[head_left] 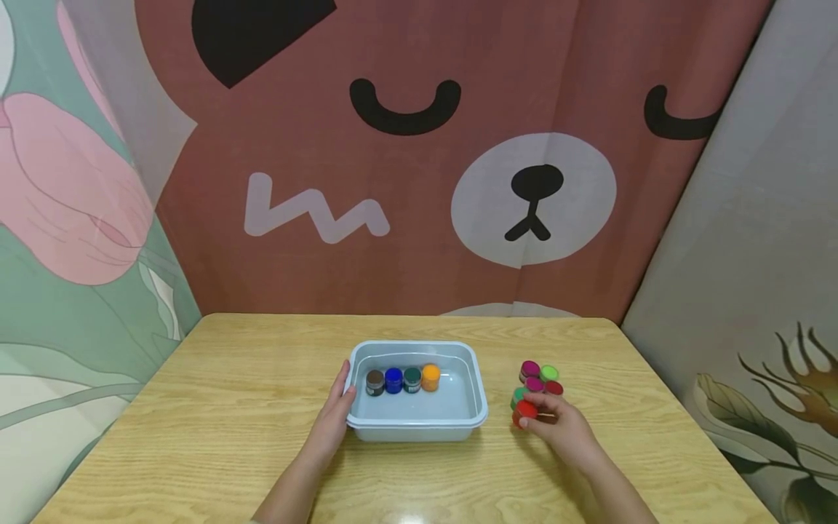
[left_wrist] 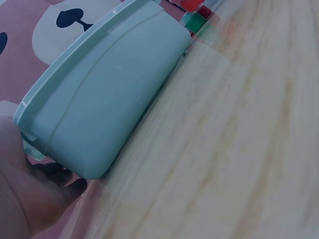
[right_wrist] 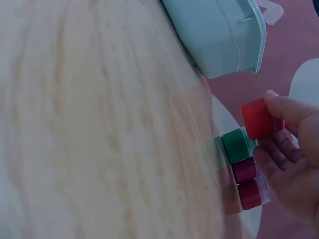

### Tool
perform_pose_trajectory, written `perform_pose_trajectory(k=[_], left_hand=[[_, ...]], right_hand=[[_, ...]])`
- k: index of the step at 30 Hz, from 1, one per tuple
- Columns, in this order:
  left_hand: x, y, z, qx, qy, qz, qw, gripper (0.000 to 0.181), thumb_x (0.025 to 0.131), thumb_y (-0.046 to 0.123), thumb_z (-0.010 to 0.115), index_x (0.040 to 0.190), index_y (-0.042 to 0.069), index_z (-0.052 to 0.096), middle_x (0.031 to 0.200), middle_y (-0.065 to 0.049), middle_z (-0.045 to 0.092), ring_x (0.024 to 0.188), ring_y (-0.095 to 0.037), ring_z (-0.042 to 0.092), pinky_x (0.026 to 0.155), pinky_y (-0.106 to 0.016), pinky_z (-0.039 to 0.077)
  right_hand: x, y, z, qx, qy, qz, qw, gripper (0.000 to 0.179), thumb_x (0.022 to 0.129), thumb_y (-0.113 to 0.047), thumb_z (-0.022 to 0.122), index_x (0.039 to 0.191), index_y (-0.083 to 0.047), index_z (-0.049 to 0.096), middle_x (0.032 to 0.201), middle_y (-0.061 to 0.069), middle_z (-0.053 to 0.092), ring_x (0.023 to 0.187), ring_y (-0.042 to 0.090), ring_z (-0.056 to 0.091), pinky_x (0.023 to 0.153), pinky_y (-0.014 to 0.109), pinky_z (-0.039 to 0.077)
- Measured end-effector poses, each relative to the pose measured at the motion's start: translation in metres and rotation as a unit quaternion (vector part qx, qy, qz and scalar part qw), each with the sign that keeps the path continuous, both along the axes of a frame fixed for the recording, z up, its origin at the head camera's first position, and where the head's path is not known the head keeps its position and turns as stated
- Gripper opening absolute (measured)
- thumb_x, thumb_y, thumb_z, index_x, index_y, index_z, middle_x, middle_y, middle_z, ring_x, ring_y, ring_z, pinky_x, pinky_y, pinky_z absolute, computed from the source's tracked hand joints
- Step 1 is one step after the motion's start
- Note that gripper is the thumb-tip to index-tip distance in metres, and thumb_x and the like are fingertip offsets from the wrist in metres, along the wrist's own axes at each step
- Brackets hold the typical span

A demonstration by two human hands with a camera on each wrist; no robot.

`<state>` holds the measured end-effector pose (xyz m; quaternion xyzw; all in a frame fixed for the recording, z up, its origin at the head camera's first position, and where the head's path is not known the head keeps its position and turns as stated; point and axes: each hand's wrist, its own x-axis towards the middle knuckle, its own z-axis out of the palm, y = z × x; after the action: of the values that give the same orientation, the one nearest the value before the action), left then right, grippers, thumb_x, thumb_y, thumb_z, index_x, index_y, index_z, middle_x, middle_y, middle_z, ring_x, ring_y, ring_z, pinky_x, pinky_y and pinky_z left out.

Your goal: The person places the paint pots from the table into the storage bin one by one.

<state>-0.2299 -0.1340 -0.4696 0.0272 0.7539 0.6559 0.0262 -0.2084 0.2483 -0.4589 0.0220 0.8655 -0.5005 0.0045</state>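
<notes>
My left hand [head_left: 331, 422] grips the left rim of a pale blue plastic basin [head_left: 419, 434], thumb over the edge and fingers against the outer wall. Four small paint jars stand in a row inside it: brown [head_left: 375, 383], blue [head_left: 393, 380], dark green [head_left: 412, 380] and orange [head_left: 430, 378]. Between thumb and fingers, my right hand [head_left: 567, 431] pinches a red paint jar [right_wrist: 258, 118], raised off the table in the right wrist view. Just behind that jar is a green jar [right_wrist: 236, 145], partly hidden in the head view.
Beyond the right hand stand more jars: two magenta jars [head_left: 530, 370], a lime green jar [head_left: 550, 373] and a dark red jar [head_left: 553, 388]. All rest on a wooden table [head_left: 229, 415]. A curtain with a bear face [head_left: 406, 276] hangs behind the far edge.
</notes>
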Motion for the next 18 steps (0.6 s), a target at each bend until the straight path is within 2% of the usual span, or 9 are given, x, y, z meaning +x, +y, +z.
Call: perform_pose_trajectory(k=[9,18], left_hand=[[-0.001,0.000,-0.002,0.001,0.005,0.000,1.0000,0.058,0.107,0.028,0.032,0.159,0.019,0.010,0.166,-0.012,0.005,0.152,-0.040,0.000,0.119,-0.066,0.001],[-0.001,0.000,-0.002,-0.001,0.001,0.001,1.0000,0.058,0.107,0.029,0.032,0.159,0.021,0.009,0.166,-0.012,0.005,0.152,-0.041,0.000,0.118,-0.067,0.001]], right_hand=[[-0.002,-0.005,0.015,0.005,0.025,0.017,0.9995,0.052,0.086,-0.022,0.075,0.132,-0.004,0.059,0.132,0.018,0.058,0.108,0.028,0.065,0.079,0.026,0.059],[-0.008,-0.011,0.036,0.014,0.045,0.038,0.9982,0.053,0.088,-0.025,0.074,0.134,-0.004,0.058,0.130,0.019,0.059,0.107,0.025,0.062,0.079,0.020,0.056]])
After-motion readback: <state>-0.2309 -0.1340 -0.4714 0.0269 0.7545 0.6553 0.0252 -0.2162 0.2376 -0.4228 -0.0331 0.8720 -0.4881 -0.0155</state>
